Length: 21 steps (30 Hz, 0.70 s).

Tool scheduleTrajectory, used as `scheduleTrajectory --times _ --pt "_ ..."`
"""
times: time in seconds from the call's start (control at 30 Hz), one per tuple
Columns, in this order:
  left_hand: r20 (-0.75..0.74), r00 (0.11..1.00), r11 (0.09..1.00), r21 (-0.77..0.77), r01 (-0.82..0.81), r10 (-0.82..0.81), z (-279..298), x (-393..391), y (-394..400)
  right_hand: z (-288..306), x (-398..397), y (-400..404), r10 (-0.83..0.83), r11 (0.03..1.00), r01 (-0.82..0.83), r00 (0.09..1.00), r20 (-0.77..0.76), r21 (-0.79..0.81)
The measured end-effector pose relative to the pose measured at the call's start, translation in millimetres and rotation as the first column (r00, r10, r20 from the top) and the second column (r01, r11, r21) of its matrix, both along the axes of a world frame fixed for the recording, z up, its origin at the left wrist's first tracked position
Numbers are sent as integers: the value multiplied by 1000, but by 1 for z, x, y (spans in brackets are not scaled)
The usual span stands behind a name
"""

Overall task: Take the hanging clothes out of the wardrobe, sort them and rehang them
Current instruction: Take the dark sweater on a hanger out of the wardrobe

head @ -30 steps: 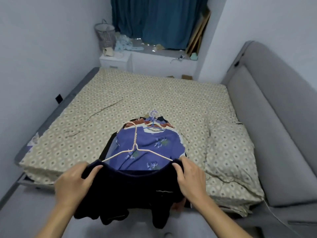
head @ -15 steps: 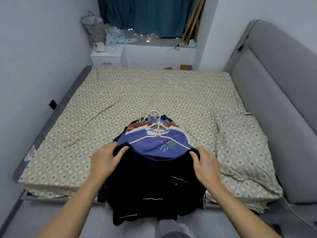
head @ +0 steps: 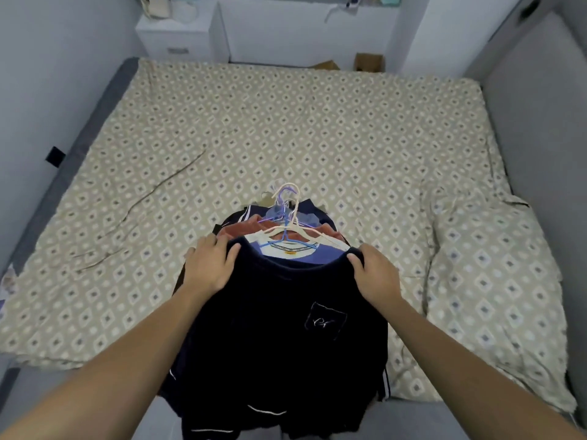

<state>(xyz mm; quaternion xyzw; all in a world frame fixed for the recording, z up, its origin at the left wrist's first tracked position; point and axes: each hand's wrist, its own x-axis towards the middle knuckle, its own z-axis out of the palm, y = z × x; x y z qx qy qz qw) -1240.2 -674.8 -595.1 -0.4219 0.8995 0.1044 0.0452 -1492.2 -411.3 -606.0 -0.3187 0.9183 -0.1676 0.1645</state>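
I see both hands out front over the near edge of the bed [head: 317, 128]. L hand [head: 208, 268] pinches the L shoulder of the dark top [head: 279, 328], thumb on the front near the collar, fingers curled round behind the cloth. R hand [head: 376, 276] does the same at the R shoulder, thumb on top by the neckline, fingers closed on the fabric. Top is spread between the 2 hands, chest pocket w/ pale stitching facing me, hem w/ white piping hanging past the bed edge.

Under it lies a pile of clothes [head: 251, 228] on hangers [head: 287, 214], stacked on the patterned sheet: a blue garment, a white one, a rust one, dark ones below. Hooks bunch together at the far end of the pile, pointing away from me. Can't tell if the dark top is itself on a hanger.

Pillow [head: 495, 281] sits R of the pile, same pattern. Grey headboard [head: 540, 122] runs along the R side. White cabinet [head: 181, 36] stands past the far L corner.
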Motion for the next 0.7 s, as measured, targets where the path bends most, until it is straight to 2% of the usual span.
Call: scheduleTrajectory --times 0.07,0.17,0.33,0.5,0.7 --pt "11 1000 1000 10 -19 18 -14 -16 -12 -19 -15 -16 5 1000 -5 1000 24 15" --pt "-33 996 996 52 -77 79 -22 -26 -25 -38 -24 -39 103 993 -100 993 -65 56" --pt "-146 984 994 24 -103 105 3 -5 -20 -16 6 -86 255 964 -259 965 -60 -64" --pt "-189 964 978 -55 -201 187 52 66 -21 40 68 -157 466 860 -480 877 -116 -173" --pt "-236 907 906 -162 -390 348 116 210 9 108 192 -207 671 669 -696 717 -191 -260"
